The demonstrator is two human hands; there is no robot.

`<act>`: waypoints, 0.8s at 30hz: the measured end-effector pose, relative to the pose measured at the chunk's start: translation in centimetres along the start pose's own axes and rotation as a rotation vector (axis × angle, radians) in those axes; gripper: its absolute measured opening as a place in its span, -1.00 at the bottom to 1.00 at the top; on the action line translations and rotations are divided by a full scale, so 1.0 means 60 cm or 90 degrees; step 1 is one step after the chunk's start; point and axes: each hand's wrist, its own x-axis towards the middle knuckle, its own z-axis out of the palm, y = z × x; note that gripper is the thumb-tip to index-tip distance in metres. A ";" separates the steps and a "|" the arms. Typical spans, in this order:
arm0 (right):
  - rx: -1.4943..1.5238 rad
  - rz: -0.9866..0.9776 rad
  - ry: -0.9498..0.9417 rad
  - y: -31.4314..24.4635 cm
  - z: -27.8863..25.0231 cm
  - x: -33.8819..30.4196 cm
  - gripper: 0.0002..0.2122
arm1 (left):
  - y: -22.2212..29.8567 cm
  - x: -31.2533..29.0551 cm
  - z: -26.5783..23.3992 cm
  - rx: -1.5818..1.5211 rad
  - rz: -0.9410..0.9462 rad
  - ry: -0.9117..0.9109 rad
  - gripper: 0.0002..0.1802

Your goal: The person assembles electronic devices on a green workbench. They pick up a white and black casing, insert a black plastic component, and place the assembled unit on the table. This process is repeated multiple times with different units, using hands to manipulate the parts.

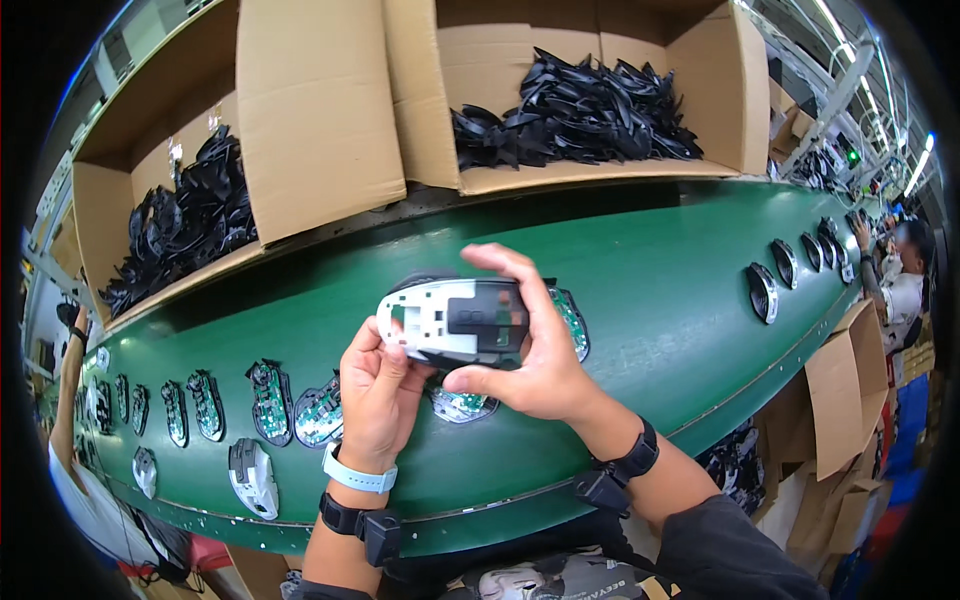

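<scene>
Above the green belt (640, 420) I hold a white and dark-grey computer mouse shell (425, 312) in both hands. My left hand (378, 395) pinches the white end between thumb and fingers. Around the dark end curls my right hand (545, 365), its thumb at the near edge and its index finger raised along the far side. Black plastic shows along the shell's far edge. Partly hidden below my hands lie a mouse base with a green circuit board (462, 406) and another board (573, 322) beyond my right fingers.
To the left, several mouse bases with circuit boards (270, 405) lie in a row, with a white and black shell (253, 480) nearer. Cardboard boxes (320, 110) behind hold black plastic parts (600, 110). More shells (763, 293) lie right, near a co-worker (900, 270); another person's arm (68, 390) reaches in left.
</scene>
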 end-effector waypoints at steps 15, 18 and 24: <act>-0.057 -0.091 0.029 -0.048 -0.007 -0.012 -0.26 | 0.005 -0.027 0.028 0.009 -0.030 0.058 -0.10; -0.025 -0.044 0.018 -0.050 -0.009 -0.007 -0.28 | 0.002 -0.024 0.033 0.001 -0.020 0.059 -0.14; 0.245 0.172 0.046 -0.023 0.013 -0.009 -0.09 | -0.004 -0.009 0.028 0.259 0.154 0.079 -0.49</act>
